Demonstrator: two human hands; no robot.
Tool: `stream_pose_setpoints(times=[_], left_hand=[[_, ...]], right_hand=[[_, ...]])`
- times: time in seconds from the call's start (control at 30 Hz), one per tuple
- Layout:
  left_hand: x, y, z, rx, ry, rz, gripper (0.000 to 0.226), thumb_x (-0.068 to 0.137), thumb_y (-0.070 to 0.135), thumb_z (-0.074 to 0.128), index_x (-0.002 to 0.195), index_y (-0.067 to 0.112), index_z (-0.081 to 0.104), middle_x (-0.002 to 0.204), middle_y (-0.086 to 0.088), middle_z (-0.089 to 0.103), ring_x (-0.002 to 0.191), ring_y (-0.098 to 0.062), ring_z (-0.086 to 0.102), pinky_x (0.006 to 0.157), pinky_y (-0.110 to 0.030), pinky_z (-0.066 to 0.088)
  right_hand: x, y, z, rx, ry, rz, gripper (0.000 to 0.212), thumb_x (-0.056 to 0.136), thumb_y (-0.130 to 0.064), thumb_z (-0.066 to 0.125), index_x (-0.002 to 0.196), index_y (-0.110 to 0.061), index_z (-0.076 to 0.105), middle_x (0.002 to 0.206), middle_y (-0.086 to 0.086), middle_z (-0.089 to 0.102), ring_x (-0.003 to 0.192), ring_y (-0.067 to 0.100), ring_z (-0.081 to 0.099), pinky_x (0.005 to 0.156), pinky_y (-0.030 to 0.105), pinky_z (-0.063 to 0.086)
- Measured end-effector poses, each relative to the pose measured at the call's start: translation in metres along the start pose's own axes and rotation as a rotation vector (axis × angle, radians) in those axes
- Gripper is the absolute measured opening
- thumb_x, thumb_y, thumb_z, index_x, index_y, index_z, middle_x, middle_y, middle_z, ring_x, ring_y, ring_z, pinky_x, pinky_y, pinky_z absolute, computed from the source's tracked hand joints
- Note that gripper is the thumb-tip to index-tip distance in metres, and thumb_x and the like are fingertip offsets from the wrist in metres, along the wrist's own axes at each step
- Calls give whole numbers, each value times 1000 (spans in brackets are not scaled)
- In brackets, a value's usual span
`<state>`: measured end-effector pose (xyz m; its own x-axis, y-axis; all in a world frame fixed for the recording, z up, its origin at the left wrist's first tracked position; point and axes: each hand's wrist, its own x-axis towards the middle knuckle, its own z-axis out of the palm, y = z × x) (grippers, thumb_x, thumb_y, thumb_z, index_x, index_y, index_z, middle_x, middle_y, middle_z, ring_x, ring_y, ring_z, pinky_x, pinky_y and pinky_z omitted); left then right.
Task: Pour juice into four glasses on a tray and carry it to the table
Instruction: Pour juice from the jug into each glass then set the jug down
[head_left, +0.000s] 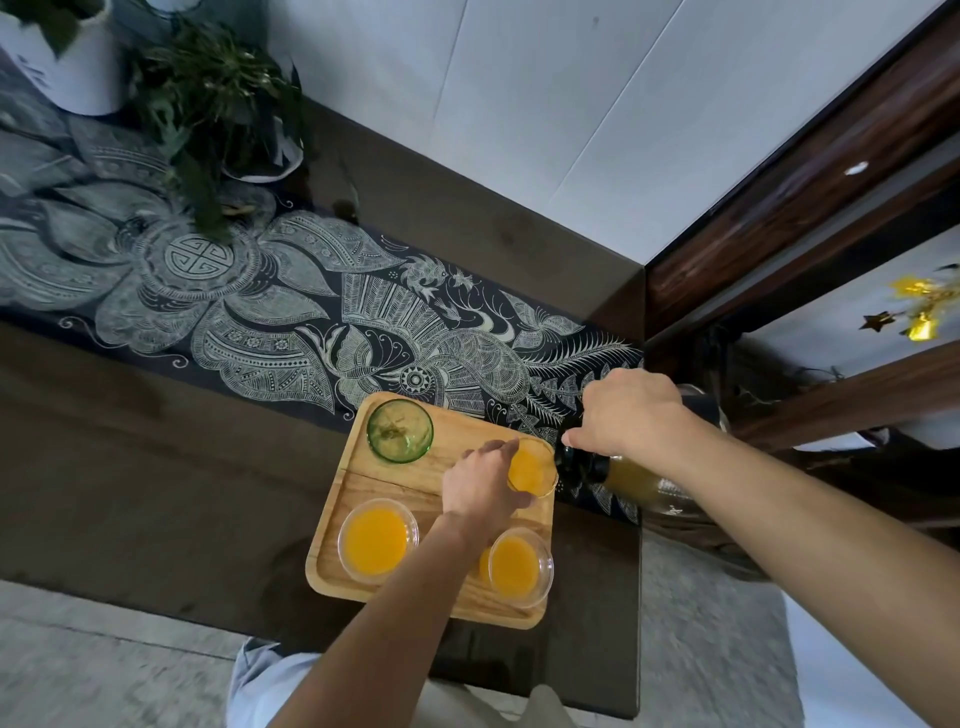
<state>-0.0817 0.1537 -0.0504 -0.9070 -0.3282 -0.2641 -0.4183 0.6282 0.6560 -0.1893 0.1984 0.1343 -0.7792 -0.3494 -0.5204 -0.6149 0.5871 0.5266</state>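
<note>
A wooden tray (384, 483) lies on the dark table with several glasses on it. Two clear glasses at the near side, left (377, 539) and right (518, 566), hold orange juice. An empty green glass (399, 431) stands at the far left corner. My left hand (480, 486) grips a third clear glass (531, 467) with juice at the far right corner. My right hand (631, 415) holds a juice bottle (631, 475) tilted on its side, its dark neck right at that glass's rim.
A dark patterned runner (249, 306) crosses the table behind the tray. Two potted plants (208, 104) stand at the far left. A white wall meets dark wooden shelving (800, 208) on the right. The table edge runs just right of the tray.
</note>
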Motion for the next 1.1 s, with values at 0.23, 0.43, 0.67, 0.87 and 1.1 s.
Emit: stream_pose_setpoints(times=[0.23,0.43,0.67,0.87,1.1], left_hand=[[0,-1,0,-4,1,-3,87,75,51,83,150,32,44,145,9,57,122,-26,60,89,-44,57],[1,-2,2,-7,0,-2,87,75,51,83,150,33,43,145,9,56,122,-26,59,89,-42,56],[3,-4,5,-5,4,3,87,75,51,83,151,32,43,145,7,57,123,-26,59,90,-41,54],[1,-3,4,6,-6,-3,87,76,52,82,151,33,42,143,6,58,122,-26,59,91,-42,55],[-4,-2,12,7,-8,-24,96,78,55,77,157,33,26,141,2,58,121,-30,59,89,-45,55]], right_hand=[[2,3,-1,-15,13,8,58,85,-67,58,120,-21,64,124,5,61,113,29,58,73,37,40],[3,5,1,-28,42,8,58,85,-67,58,120,-22,64,124,5,61,113,29,58,73,38,40],[6,6,3,-53,61,-4,57,87,-65,57,124,-21,61,125,5,59,114,29,57,73,38,40],[15,12,19,-15,76,-22,62,84,-71,55,119,-20,63,118,5,63,107,29,60,69,37,40],[26,39,77,349,90,44,75,69,-92,44,65,-18,51,75,-1,54,66,20,53,55,33,41]])
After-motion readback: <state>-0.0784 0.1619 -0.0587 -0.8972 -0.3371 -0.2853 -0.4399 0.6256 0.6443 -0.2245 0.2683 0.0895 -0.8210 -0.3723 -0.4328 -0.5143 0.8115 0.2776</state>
